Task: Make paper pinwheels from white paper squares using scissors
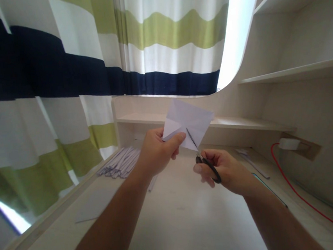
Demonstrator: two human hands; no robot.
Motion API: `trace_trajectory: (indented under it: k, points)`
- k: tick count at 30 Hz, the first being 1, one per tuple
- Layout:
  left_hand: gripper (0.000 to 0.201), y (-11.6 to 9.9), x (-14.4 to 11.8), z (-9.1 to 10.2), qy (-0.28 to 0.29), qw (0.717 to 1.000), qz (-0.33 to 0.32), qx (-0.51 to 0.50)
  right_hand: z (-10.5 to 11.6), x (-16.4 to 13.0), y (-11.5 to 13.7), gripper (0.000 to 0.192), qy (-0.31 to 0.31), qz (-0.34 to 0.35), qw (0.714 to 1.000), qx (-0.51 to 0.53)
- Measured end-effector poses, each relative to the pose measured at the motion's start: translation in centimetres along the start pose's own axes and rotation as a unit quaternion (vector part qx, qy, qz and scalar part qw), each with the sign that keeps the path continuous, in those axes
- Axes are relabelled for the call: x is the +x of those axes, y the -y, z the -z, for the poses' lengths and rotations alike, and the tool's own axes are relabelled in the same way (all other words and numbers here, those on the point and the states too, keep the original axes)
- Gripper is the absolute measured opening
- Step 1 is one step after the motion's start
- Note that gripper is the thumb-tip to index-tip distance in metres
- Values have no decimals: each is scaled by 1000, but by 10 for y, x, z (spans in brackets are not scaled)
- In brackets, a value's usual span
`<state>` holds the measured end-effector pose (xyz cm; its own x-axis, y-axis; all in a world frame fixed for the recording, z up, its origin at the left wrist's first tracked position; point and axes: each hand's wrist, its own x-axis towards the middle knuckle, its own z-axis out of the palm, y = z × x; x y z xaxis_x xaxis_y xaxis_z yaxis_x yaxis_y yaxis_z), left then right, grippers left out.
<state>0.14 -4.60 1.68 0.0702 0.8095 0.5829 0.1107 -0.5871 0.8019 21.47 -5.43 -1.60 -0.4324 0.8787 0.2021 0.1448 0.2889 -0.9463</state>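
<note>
A creased square of white paper (196,116) is held up above the desk. My left hand (160,149) pinches its left lower edge, thumb on the near face. In my right hand (222,170) is a pair of scissors (212,169) with black handles, my fingers closed round the loops. The blade lies against the lower part of the sheet, its tip pointing up toward the paper's middle. Whether the second blade is behind the sheet I cannot tell.
A pile of narrow paper strips (120,163) lies at the desk's left back, with a flat white sheet (94,202) nearer. On the right are another strip (255,165), a thin dark-edged device (269,189), and a red cable (290,184) from a white plug (289,144). Shelves (297,74) rise beside them.
</note>
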Motion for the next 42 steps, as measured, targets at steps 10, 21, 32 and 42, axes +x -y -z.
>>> trace_trajectory:
  k: [10, 21, 32, 42]
  points:
    - [39, -1, 2, -1, -2, 1000, 7, -4, 0, -1, 2, 41, -18, -10, 1000, -11]
    - [41, 0, 0, 1, 6, 1000, 2, -2, 0, -1, 1, 41, -17, -6, 1000, -6]
    - [40, -3, -1, -1, 8, 1000, 3, 0, 2, -2, 1, 43, -23, 1, 1000, -16]
    - [40, -1, -1, -1, 13, 1000, 0, -10, 2, -2, 1, 42, -31, -5, 999, -30]
